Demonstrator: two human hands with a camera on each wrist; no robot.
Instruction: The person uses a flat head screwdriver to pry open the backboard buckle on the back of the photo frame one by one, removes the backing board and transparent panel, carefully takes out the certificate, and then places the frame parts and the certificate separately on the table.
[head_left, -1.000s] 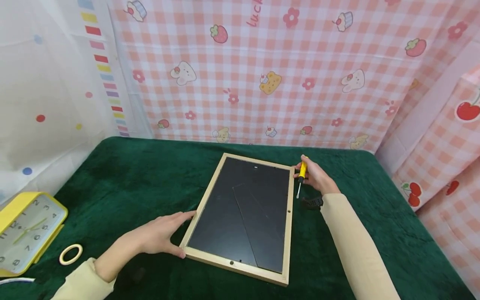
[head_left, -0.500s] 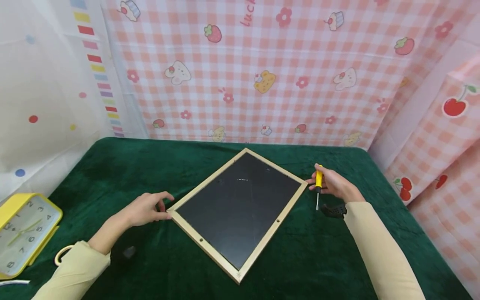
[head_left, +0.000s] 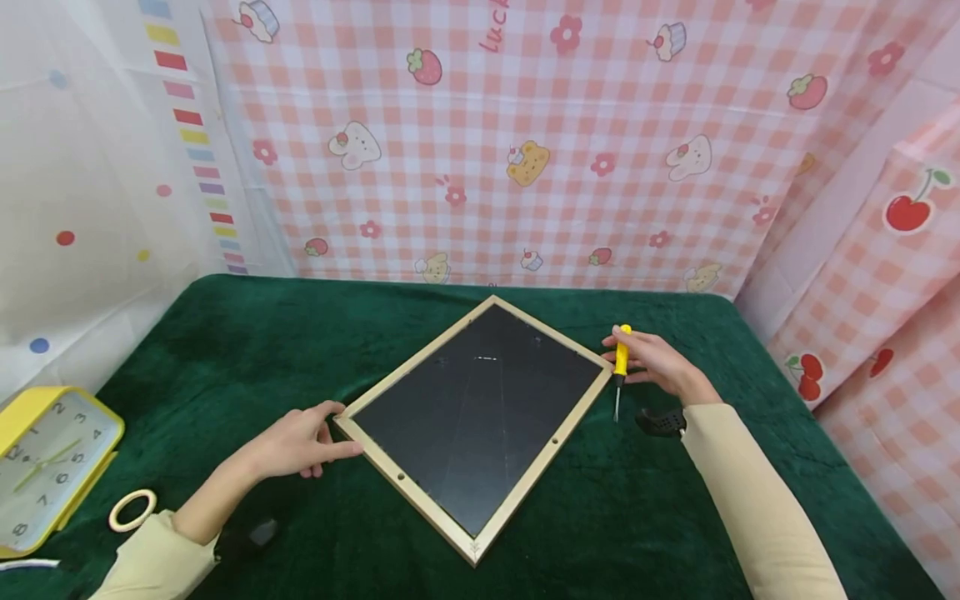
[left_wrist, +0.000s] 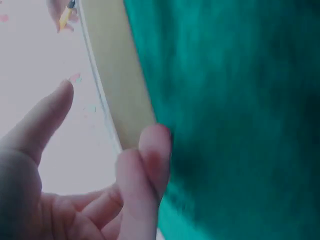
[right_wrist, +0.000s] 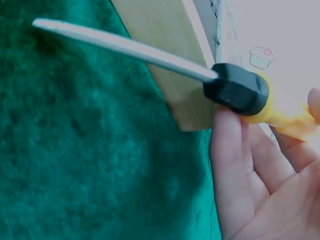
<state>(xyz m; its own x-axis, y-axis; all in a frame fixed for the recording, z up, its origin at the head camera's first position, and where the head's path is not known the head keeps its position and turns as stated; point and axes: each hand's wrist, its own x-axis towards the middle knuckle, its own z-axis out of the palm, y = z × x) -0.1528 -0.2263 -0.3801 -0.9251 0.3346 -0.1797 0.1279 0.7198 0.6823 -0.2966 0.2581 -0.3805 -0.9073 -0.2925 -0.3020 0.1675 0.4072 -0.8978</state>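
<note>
A picture frame [head_left: 480, 417] of pale wood with a dark backing lies face down on the green cloth, set diagonally in the head view. My left hand [head_left: 296, 442] holds its left corner, thumb and forefinger to either side. In the left wrist view, fingertips [left_wrist: 156, 145] touch the wooden edge while the thumb stands apart from them. My right hand [head_left: 652, 362] is at the right corner and grips a screwdriver [head_left: 622, 357] with a yellow handle and black collar. The screwdriver's bare metal shaft [right_wrist: 125, 47] points away from the frame.
At the left edge stands a yellow alarm clock [head_left: 56, 471], with a pale ring [head_left: 132, 510] beside it. A white strip [head_left: 30, 564] lies in front of the clock. Patterned curtains [head_left: 450, 125] close off the back and sides of the green-covered table [head_left: 300, 333].
The picture frame has turned clockwise into a diagonal position. My left hand shifted up and left, then closed in on the corner. My right hand moved right, then slightly back towards the frame.
</note>
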